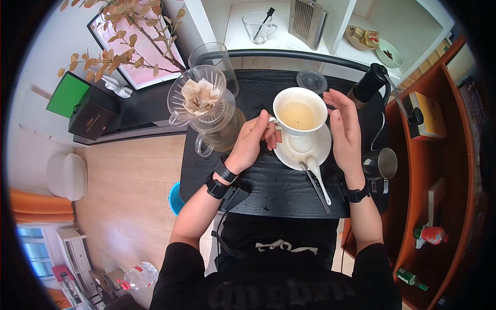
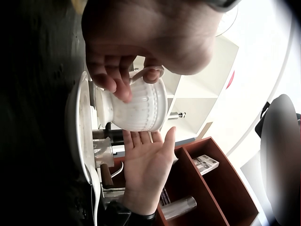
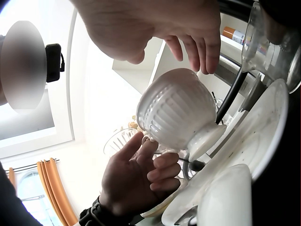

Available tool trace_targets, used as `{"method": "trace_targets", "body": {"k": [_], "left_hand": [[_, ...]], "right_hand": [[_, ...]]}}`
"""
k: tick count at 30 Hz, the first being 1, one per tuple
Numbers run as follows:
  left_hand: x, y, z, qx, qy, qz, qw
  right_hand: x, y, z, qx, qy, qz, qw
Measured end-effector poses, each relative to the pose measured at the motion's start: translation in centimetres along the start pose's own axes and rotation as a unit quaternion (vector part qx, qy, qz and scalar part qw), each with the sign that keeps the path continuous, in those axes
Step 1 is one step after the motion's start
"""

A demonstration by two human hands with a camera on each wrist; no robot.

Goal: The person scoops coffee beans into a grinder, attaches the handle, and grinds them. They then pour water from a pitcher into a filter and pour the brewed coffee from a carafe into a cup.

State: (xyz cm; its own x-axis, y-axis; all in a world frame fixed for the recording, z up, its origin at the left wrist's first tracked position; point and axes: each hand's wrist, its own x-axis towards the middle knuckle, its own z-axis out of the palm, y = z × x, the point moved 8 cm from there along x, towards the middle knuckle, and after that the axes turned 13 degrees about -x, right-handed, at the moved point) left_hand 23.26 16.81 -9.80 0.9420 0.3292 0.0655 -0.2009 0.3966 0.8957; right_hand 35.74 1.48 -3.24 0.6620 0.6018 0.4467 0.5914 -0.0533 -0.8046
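Note:
My left hand (image 1: 249, 143) pinches the handle of a white teacup (image 2: 143, 106) between thumb and fingers. Pale yellow liquid fills part of the cup. Its foot hangs just above a white saucer (image 1: 283, 155), as the right wrist view shows. Beside the cup's right side is my right hand (image 1: 345, 126), fingers straight and palm turned toward the cup. On the saucer's near edge lie a white spoon (image 1: 319, 178) and a thin metal stick (image 1: 313, 186), both reaching onto the black table (image 1: 248, 194).
Left of the cup stands a glass pot (image 1: 217, 135) under a glass dripper (image 1: 181, 103) with a used paper filter. A metal pitcher (image 1: 385, 164) and a black hand grinder (image 1: 369, 85) stand on the right. A clear lid (image 1: 312, 80) lies behind the cup.

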Motion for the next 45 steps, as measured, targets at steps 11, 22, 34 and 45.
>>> {"method": "trace_targets", "body": {"k": [11, 22, 34, 45], "left_hand": [[-0.2, 0.4, 0.5, 0.001, -0.034, 0.028, 0.999], [-0.1, 0.2, 0.8, 0.002, -0.048, -0.001, 0.999], [-0.2, 0.0, 0.3, 0.016, -0.026, -0.064, 0.998], [-0.2, -0.4, 0.8, -0.014, -0.046, -0.093, 0.995]], "right_hand": [[-0.4, -2.1, 1.1, -0.089, -0.084, -0.048, 0.991], [-0.5, -1.9, 1.5, -0.099, -0.115, 0.002, 0.989], [-0.5, -2.6, 1.6, -0.208, -0.123, -0.021, 0.97], [-0.7, -3.2, 1.7, -0.254, -0.111, -0.061, 0.959]]}}
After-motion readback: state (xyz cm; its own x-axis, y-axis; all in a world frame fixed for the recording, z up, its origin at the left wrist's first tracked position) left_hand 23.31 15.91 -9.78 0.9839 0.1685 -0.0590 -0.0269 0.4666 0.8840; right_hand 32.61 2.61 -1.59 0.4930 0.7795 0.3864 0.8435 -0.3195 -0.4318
